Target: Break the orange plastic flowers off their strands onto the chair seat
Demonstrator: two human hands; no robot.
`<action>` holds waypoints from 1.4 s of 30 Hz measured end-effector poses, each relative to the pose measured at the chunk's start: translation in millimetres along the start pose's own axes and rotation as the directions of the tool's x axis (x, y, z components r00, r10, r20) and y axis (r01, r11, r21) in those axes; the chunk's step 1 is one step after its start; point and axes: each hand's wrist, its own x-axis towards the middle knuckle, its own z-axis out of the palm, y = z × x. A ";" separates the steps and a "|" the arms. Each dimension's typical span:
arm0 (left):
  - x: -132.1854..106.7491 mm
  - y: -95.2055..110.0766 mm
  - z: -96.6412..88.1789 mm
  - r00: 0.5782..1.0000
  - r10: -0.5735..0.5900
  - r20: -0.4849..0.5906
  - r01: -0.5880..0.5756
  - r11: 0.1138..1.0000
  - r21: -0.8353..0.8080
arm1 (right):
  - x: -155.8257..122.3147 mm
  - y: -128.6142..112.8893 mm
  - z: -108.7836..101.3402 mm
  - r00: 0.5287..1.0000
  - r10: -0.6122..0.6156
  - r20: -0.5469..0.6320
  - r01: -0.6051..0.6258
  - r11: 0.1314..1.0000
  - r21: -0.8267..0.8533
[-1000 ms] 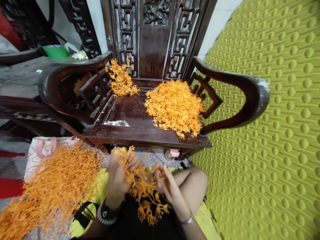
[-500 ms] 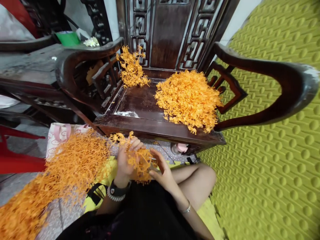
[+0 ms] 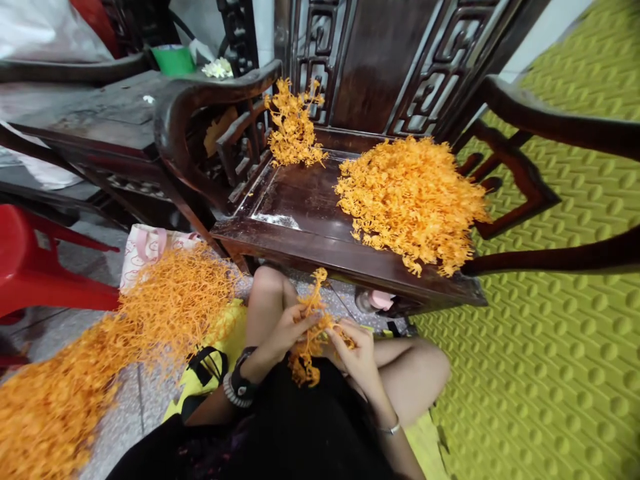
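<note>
Above my lap, my left hand [image 3: 291,331] pinches an orange branched piece [image 3: 305,367] that looks like a plastic flower spray. Part of it sticks up past my fingers and part hangs below them. Close beside it, my right hand [image 3: 359,352] is closed on the same orange strands, with thumb and forefinger together. Some strands show behind the right fingers. On the chair seat lies a large heap of orange flower-like pieces [image 3: 410,200], and a smaller orange bunch [image 3: 295,127] leans at the back left. A long pile of thin orange stems [image 3: 175,307] spreads over the floor to my left.
The dark wooden chair [image 3: 300,243] stands in front of my knees. A red stool [image 3: 30,260] and a pink-and-white bag [image 3: 143,257] are at the left. A green tape-like roll [image 3: 173,60] sits on the side table [image 3: 100,100]. Yellow studded matting [image 3: 550,360] rises at the right.
My hands have come closer together, and the right one now grips the orange strands. The held orange piece hangs lower and narrower. The whole view has shifted.
</note>
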 end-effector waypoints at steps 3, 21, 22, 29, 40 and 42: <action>-0.7 9.2 -10.4 1.000 0.008 -0.012 -0.009 0.998 -0.058 | 3.0 -7.4 -2.1 0.986 -0.158 -0.052 0.157 0.987 -0.018; 4.6 24.5 -32.7 0.806 0.431 -0.406 -0.460 0.887 0.029 | 9.2 -30.1 11.6 0.967 0.010 -0.255 0.046 0.976 0.213; 4.5 26.6 -36.3 0.763 0.477 -0.436 -0.505 0.861 0.059 | 8.3 -31.3 8.1 0.976 -0.090 -0.198 0.110 0.989 0.094; -7.1 38.9 -46.0 0.793 0.417 -0.444 -0.520 0.843 -0.138 | 0.2 -37.0 9.2 0.977 -0.155 0.149 0.063 0.868 0.493; -33.1 65.8 -57.5 0.640 0.588 -0.495 -0.754 0.607 -0.253 | 3.1 -22.4 21.4 0.825 0.140 0.547 -0.223 0.971 0.087; -32.6 67.0 -54.1 0.650 0.612 -0.450 -0.755 0.583 -0.300 | 4.8 -18.0 11.3 0.810 0.124 0.573 -0.136 0.990 -0.022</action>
